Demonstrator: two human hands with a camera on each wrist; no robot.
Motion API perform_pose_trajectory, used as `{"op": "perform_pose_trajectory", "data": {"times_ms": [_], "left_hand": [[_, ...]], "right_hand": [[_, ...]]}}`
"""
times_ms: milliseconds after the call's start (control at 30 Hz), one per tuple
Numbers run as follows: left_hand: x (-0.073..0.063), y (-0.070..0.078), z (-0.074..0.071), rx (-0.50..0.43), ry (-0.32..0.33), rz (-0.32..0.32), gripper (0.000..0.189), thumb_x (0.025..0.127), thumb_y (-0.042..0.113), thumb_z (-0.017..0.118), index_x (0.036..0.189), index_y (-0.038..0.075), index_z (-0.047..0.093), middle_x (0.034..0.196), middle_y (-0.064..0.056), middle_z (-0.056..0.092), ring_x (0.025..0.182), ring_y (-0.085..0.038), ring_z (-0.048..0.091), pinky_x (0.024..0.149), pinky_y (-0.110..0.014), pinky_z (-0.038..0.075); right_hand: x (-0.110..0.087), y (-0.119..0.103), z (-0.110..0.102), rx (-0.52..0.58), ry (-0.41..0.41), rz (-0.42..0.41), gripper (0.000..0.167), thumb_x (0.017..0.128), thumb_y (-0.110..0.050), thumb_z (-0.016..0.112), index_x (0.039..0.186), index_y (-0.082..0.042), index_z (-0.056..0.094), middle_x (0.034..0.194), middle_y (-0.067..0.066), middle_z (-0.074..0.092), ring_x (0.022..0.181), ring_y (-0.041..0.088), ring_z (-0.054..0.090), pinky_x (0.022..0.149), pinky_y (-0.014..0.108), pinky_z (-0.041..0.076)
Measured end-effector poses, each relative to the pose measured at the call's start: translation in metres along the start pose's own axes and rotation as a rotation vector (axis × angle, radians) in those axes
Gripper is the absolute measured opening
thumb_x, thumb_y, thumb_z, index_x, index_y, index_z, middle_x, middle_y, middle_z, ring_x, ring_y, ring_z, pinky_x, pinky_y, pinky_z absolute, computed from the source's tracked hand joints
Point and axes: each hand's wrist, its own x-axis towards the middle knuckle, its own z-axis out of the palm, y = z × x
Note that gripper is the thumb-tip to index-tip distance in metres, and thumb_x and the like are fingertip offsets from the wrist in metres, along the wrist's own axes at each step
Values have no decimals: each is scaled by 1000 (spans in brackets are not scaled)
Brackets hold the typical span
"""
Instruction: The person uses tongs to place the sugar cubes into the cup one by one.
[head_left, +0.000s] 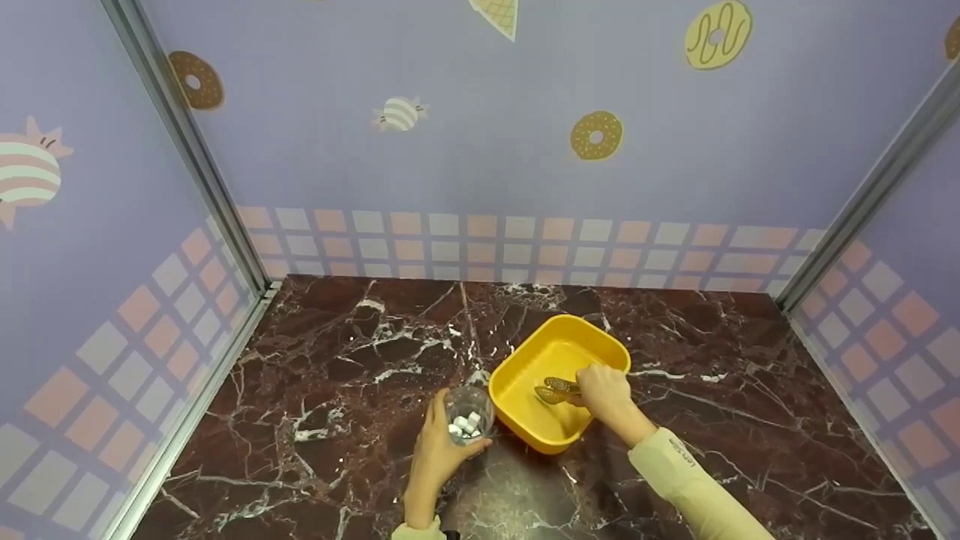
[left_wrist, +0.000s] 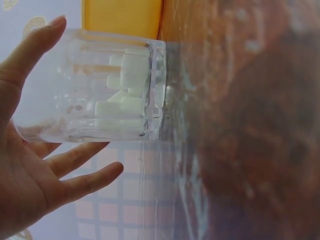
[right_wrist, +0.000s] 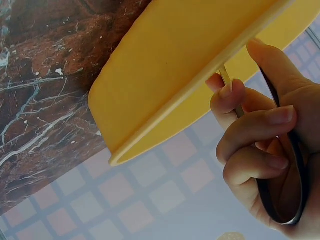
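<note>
A clear cup (head_left: 470, 405) stands upright on the marble surface with several white cubes (left_wrist: 132, 75) at its bottom. My left hand (head_left: 439, 442) holds it from the side, the thumb on one side and the fingers on the other. To its right is a yellow basin (head_left: 517, 367). Inside the basin's rim, my right hand (head_left: 606, 390) grips metal tongs (head_left: 553, 391), whose two tips are apart and low in the basin. The right wrist view shows the bent band of the tongs (right_wrist: 299, 170) in the palm; the basin wall hides the tips there.
The dark red marble tabletop (head_left: 360, 435) carries both containers. Purple panels with pink and white checks (head_left: 480, 240) enclose it at the back and both sides, with metal strips at the corners.
</note>
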Motion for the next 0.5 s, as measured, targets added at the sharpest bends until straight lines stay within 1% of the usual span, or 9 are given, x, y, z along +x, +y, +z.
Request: {"op": "perform_pose_trajectory", "data": {"times_ms": [200,367,500], "left_hand": [[0,1,0,-2,12,11,99,52,41,83,130,9,31,125,-20,46,97,-44,56,77,-51,51],[1,1,0,-3,19,24,97,52,38,83,129,8,32,126,-19,46,98,-43,56,78,-51,51],[1,0,1,-5,18,13,97,51,37,84,129,7,33,125,-19,46,98,-43,56,79,-51,50]], "right_hand": [[0,-1,0,-5,14,8,37,51,-32,82,54,-7,57,55,9,58,47,27,55,38,40,46],[1,0,1,9,-2,6,33,53,-30,82,56,-7,58,57,9,59,49,28,56,40,41,47],[1,2,3,21,-19,10,33,54,-30,82,56,-7,57,57,9,59,49,27,56,40,41,46]]}}
